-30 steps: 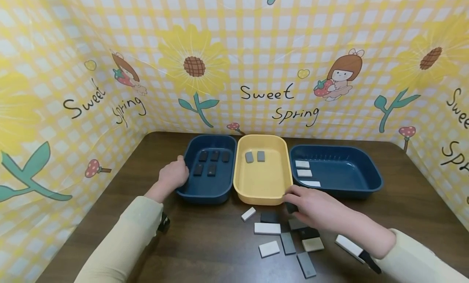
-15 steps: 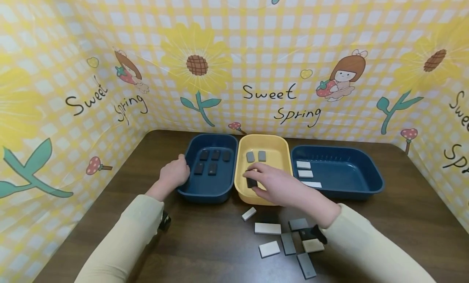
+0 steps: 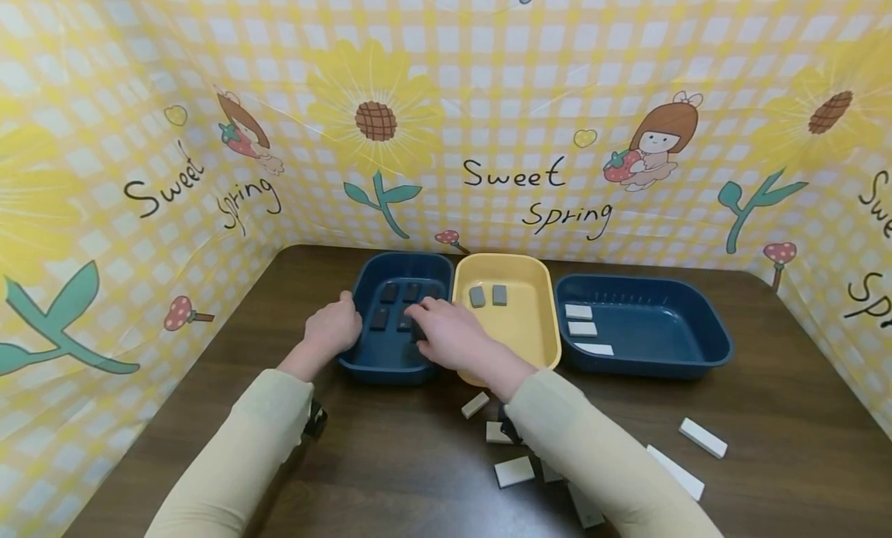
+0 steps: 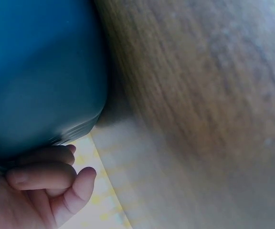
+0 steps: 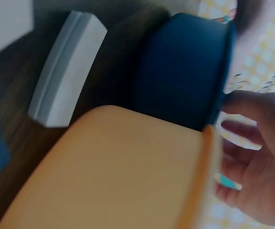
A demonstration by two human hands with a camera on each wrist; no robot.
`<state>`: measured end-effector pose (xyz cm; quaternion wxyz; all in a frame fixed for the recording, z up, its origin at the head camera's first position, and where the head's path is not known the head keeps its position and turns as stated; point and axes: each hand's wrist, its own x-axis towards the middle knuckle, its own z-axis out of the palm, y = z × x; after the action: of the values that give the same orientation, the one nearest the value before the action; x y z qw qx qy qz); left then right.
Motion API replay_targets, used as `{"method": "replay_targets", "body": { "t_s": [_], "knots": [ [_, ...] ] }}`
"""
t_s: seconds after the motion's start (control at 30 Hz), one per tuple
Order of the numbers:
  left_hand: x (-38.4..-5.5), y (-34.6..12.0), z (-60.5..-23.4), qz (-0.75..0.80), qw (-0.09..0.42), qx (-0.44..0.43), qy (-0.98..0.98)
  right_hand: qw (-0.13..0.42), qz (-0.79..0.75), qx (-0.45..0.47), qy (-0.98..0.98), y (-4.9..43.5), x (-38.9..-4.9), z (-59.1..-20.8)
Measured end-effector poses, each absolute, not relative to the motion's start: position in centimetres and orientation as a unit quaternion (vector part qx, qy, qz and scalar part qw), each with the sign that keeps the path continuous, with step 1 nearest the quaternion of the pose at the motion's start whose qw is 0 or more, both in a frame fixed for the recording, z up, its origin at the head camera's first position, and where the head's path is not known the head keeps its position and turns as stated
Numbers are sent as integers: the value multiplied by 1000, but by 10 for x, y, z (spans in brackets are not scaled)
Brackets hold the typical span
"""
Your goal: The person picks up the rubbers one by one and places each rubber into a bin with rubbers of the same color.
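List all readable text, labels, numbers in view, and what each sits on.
"Sweet Spring": checkered backdrop, back side.
"Sweet Spring": same backdrop, left side.
"Swe…" and "Spr…": same backdrop, right side, cut off by the head view's edge.
Right wrist view: backdrop lettering too blurred to read.
Dark blocks: any marks too small to read.

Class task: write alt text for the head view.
The left hand grips a blue tray of dark blocks; the right hand holds another dark block over it. To its right are a yellow tray with two gray blocks and a second blue tray with three white blocks; loose blocks lie in front.
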<state>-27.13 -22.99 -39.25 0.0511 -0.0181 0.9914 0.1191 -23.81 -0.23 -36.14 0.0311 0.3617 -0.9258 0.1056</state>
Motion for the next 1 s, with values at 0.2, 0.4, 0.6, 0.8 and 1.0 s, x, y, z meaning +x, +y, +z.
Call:
{"method": "replay_targets", "body": {
  "t_s": [0.2, 0.4, 0.6, 0.8, 1.0],
  "knots": [
    [-273, -231, -397, 115, 52, -19, 992, -6, 57, 298, -953, -18, -260, -375],
    [-274, -232, -398, 113, 47, -18, 992, -17, 29, 274, -961, -26, -275, -384],
    [-273, -230, -396, 108, 38, -16, 993, -33, 15, 240, -970, -33, -284, -389],
    [-271, -228, -395, 110, 45, -20, 993, -49, 10, 213, -976, -40, -289, -395],
    [-271, -229, -394, 108, 46, -21, 993, -26, -2, 202, -979, -44, -292, -398]
  ]
}}
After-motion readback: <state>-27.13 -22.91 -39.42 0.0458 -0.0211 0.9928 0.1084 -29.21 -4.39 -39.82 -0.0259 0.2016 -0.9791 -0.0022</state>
